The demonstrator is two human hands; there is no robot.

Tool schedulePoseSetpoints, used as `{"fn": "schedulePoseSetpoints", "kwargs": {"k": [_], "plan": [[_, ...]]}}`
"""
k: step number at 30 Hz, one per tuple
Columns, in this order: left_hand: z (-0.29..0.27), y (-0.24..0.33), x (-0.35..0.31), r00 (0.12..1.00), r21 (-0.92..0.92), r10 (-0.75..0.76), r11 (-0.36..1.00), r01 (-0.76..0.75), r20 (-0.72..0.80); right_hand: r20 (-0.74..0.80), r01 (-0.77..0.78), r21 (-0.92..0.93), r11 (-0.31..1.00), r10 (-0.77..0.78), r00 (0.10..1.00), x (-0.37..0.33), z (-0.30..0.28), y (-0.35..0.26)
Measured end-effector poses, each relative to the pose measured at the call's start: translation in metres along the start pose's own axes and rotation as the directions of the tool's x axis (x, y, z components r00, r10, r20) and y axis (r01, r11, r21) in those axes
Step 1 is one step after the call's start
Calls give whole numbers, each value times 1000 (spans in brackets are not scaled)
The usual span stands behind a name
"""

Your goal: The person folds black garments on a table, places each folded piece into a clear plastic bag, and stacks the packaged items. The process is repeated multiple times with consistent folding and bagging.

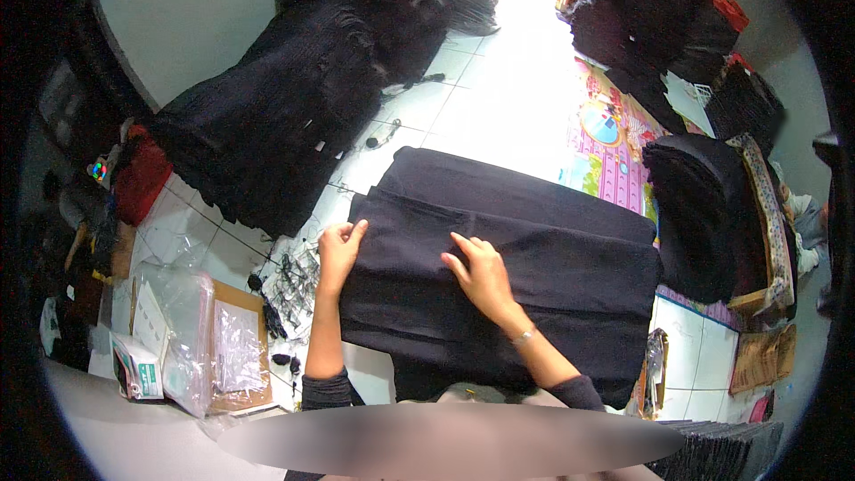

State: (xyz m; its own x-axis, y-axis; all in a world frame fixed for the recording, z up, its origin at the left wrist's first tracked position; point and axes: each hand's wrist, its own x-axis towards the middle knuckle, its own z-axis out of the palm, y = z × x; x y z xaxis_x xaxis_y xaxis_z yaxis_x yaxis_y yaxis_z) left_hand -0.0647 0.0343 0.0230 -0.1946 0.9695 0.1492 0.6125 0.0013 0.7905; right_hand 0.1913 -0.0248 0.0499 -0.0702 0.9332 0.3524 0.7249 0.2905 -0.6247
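Note:
A large piece of black cloth (499, 258) lies spread in front of me, in layers with creases across it. At its left edge is my left hand (337, 254), fingers curled in and thumb near the fingertips. Whether it pinches the cloth edge or a thread there is too small to see. Over the middle of the cloth, my right hand (482, 276) is open, its thumb and forefinger apart and nothing visible between them. A thin bracelet (523, 337) circles the right wrist.
A heap of black cloth (285, 98) covers the floor at far left. More black piles (637, 18) stand at far right, beside a colourful mat (610, 138). Loose black threads (294, 289), plastic bags (191, 330) and a cardboard sheet (256, 303) lie at left.

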Motion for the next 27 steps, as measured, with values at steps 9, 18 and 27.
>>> {"fn": "schedulePoseSetpoints", "kwargs": {"k": [9,18,27], "plan": [[-42,-42,27,989,64,-24,998,15,145,90,38,88,995,-46,995,-75,-75,39],[10,-40,92,978,-235,158,964,-123,139,-9,-532,104,840,536,844,-83,-249,307],[-59,8,110,989,-407,34,913,27,141,-48,-408,177,896,422,905,-55,-322,275]]}}
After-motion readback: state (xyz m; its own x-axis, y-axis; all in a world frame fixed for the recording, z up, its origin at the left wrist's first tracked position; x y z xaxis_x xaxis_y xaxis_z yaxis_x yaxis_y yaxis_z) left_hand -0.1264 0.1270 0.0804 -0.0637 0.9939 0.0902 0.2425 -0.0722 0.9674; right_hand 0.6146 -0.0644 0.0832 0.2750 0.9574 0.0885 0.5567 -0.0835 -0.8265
